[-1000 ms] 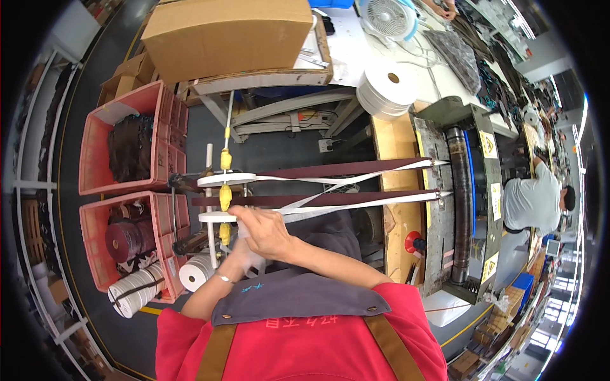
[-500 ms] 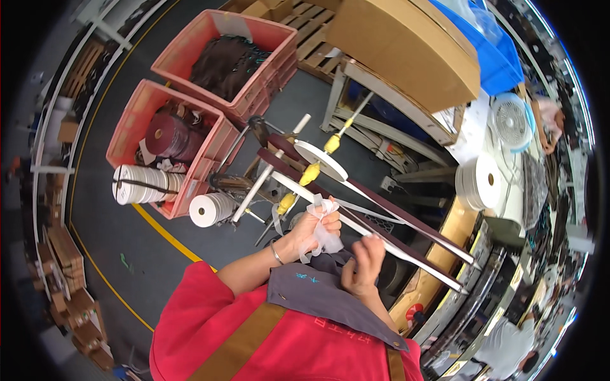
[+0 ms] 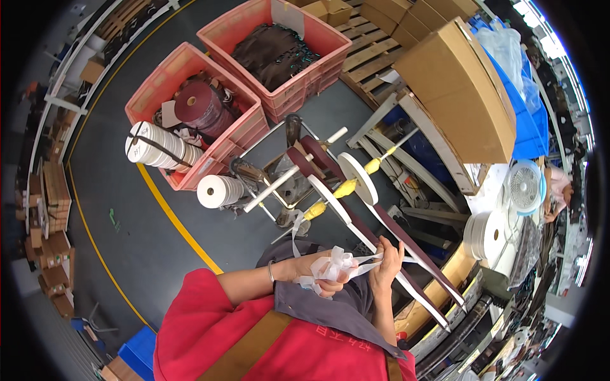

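Moved: both hands lower and closer together than half a second ago; white wad now bunched between them, crates shifted toward 11 o'clock.
Left hand [image 3: 316,272]: closed round a crumpled wad of white tape [image 3: 335,265] – one wad, just under the rack.
Right hand [image 3: 386,265]: fingers narrow, pinching the white strip running off the wad toward 3 o'clock.
Rack [image 3: 330,184]: two dark bands [image 3: 406,244] running to 4 o'clock, two white discs, three yellow knobs [image 3: 346,188].
Crates: two pink crates [image 3: 190,114] at 11 o'clock – one with maroon rolls, one with dark material.
White rolls: one stack [image 3: 159,147] on the crate edge, one roll [image 3: 219,190] beside it, one [image 3: 486,235] at 3 o'clock.
Fan: one [image 3: 526,187], 3 o'clock.
Cardboard box [image 3: 464,89]: one large, 1 o'clock.
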A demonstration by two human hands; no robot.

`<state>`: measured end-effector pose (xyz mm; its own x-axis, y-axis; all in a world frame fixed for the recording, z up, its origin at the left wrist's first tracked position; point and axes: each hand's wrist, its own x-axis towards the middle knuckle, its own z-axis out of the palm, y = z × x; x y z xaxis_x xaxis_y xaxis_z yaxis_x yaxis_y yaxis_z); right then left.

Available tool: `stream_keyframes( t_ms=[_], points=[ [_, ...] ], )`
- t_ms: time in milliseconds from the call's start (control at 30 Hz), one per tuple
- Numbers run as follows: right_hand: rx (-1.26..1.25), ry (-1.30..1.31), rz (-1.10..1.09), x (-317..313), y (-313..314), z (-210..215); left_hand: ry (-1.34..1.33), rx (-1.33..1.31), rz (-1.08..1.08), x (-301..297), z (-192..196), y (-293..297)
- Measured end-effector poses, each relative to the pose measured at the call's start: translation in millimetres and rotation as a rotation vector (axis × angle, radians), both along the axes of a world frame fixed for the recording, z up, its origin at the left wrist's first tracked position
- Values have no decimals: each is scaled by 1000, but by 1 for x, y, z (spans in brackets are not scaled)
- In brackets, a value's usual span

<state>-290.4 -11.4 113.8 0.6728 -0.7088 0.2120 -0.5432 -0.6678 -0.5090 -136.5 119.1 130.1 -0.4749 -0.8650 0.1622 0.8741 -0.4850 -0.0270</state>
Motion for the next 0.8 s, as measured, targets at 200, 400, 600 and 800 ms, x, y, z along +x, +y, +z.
stream_keyframes(
  t_ms=[200,400,600,800],
  points=[
    [8,11,58,20,-4,7,-157,68,118,9,17,14],
    [322,-50,33,34,5,17,-353,-2,323,11,27,0],
    [1169,-156,216,41,-3,33,-656,-226,644,-19,43,-62],
    [1832,-465,456,52,-2,32,-497,44,721,-8,72,-82]
  ],
)
